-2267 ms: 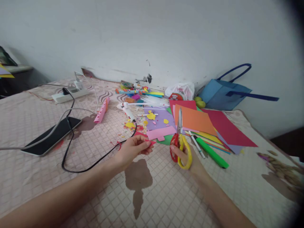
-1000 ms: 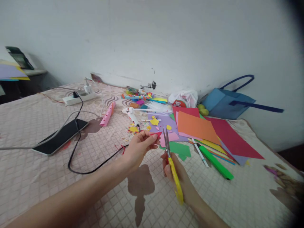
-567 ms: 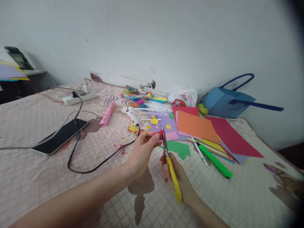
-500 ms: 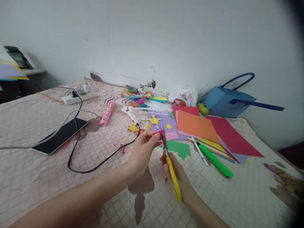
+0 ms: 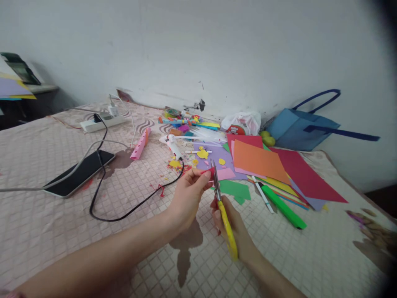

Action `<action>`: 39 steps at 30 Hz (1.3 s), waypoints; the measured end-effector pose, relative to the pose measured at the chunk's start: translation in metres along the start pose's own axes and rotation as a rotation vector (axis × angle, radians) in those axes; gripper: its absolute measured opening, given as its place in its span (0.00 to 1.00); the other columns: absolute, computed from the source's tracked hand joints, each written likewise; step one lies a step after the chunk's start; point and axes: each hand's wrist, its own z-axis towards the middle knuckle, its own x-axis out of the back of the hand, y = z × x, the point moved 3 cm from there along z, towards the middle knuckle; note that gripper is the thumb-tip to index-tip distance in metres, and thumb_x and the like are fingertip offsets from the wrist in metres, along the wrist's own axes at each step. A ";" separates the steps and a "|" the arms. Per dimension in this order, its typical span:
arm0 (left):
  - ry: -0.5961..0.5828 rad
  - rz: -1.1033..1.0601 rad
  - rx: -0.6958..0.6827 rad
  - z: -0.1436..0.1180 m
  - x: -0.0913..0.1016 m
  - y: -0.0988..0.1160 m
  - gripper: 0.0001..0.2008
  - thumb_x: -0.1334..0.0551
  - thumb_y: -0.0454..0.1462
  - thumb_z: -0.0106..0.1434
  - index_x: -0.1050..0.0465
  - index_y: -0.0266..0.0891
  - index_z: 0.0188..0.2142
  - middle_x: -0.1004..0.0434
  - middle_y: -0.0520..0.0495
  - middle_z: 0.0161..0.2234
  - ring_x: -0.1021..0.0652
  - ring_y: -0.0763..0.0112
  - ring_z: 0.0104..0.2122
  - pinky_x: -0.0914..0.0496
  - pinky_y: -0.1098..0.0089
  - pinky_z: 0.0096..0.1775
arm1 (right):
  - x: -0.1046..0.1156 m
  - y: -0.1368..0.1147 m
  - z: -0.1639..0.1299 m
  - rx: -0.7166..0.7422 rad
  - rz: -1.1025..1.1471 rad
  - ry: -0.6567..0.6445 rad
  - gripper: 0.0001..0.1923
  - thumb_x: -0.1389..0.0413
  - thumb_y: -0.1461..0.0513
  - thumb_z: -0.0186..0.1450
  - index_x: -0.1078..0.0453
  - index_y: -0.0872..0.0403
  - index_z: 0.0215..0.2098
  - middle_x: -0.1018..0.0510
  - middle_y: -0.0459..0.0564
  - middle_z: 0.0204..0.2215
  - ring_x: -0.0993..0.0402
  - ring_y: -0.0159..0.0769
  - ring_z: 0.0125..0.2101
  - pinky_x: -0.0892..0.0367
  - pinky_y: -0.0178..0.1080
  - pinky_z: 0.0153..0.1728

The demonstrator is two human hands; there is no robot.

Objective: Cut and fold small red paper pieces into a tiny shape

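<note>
While pinched, the red paper scrap (image 5: 207, 171) looks small, meeting scissors (image 5: 223, 215).

Both bare forearms reaching forward and converging, left hand (image 5: 189, 195) raised with thumb and fingertips pinched together, right hand (image 5: 233, 225) just beside it, lower, fingers curled closed in a grip, knuckles up

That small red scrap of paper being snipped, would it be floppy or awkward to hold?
Probably floppy and very light: the small red paper scrap is thin, like the coloured paper sheets lying flat nearby. It likely needs a firm pinch, as the left hand grips it at the fingertips while the yellow-handled scissors in the right hand meet it.
</note>
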 end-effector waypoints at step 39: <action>0.010 -0.026 0.026 -0.005 -0.003 0.003 0.05 0.35 0.35 0.55 0.30 0.37 0.28 0.26 0.50 0.31 0.27 0.72 0.35 0.36 0.66 0.45 | -0.003 -0.011 0.001 -0.057 0.083 0.017 0.21 0.44 0.48 0.57 0.50 0.50 0.26 0.44 0.38 0.20 0.49 0.25 0.16 0.46 0.30 0.14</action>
